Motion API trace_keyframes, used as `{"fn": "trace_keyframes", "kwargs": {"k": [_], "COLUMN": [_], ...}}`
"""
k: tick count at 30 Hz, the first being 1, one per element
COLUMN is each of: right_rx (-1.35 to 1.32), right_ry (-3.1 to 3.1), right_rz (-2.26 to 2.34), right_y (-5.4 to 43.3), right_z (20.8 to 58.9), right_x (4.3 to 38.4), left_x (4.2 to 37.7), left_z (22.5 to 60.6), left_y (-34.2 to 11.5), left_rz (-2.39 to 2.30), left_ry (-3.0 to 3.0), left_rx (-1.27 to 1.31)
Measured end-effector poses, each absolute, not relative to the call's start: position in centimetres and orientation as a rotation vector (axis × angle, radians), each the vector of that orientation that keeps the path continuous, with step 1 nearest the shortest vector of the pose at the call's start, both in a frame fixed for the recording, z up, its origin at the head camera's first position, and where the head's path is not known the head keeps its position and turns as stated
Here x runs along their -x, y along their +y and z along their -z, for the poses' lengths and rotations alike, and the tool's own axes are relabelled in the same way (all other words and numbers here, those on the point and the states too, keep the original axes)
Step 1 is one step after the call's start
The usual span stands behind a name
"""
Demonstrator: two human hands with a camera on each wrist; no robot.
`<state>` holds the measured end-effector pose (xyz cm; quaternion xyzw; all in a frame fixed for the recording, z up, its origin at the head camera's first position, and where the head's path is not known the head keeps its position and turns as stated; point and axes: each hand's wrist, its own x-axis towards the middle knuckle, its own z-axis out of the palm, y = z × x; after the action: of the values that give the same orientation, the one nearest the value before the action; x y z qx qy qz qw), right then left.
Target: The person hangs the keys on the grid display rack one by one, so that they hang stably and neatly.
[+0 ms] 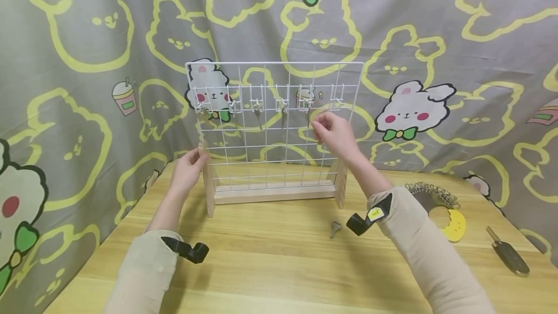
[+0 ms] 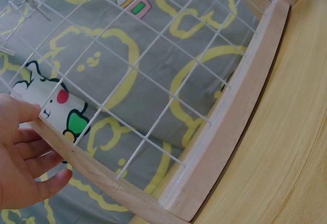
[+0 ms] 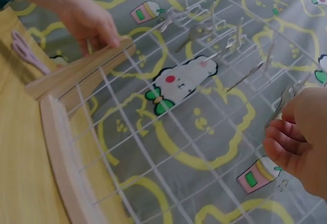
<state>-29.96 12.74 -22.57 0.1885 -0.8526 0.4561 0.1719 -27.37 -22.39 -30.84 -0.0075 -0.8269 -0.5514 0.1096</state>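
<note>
A white wire grid rack (image 1: 274, 63) stands upright on a wooden base (image 1: 274, 193), with small hooks along its upper part. My left hand (image 1: 188, 171) grips the top of the rack's left wooden upright (image 2: 87, 163), thumb in front. At the right part of the hook row, my right hand (image 1: 335, 134) pinches a key (image 3: 276, 109) that hangs by a hook; its curled fingers partly hide the key. Several other keys hang on hooks farther left, among them one key (image 1: 258, 116) and another key (image 1: 284, 114). One loose key (image 1: 334, 228) lies on the table before the rack.
On the table's right side lie a bunch of metal rings (image 1: 431, 193), a yellow round piece with a bite-shaped gap (image 1: 455, 225) and a dark-handled key-like item (image 1: 510, 256). A patterned grey curtain (image 1: 261, 13) hangs close behind the rack.
</note>
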Motion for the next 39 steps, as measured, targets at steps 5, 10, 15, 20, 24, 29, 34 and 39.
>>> {"fn": "trace_keyframes", "kwargs": {"k": [5,10,15,20,24,29,34,39], "right_rx": [-0.551,-0.558,-0.567,-0.578,-0.591,-0.577,-0.578,-0.631], "right_ry": [-2.466,-2.504,-2.566,-2.628,-2.654,-2.715,-2.805,-2.852], "right_rz": [-1.294,-1.303,-1.349,-1.318,-1.300,-1.322,-1.346,-1.340], "right_y": [13.8,15.0,16.4,18.0,19.2,20.2,20.9,21.4], "right_z": [24.7,27.3,30.2,33.3,35.2,36.9,38.7,40.5], "right_x": [29.9,29.3,28.5,27.7,27.2,26.6,26.6,26.9], "left_x": [27.3,27.4,27.4,27.4,27.4,27.4,27.4,27.3], "left_z": [30.8,30.8,30.7,30.7,30.7,30.7,30.8,30.9], "left_y": [-22.4,-22.5,-22.5,-22.5,-22.4,-22.4,-22.4,-22.3], "left_rz": [1.619,1.618,1.622,1.632,1.628,1.619,1.605,1.603], "left_ry": [-2.430,-2.424,-2.428,-2.432,-2.426,-2.424,-2.430,-2.434], "left_rx": [0.025,0.029,0.027,0.027,0.028,0.029,0.023,0.012]}}
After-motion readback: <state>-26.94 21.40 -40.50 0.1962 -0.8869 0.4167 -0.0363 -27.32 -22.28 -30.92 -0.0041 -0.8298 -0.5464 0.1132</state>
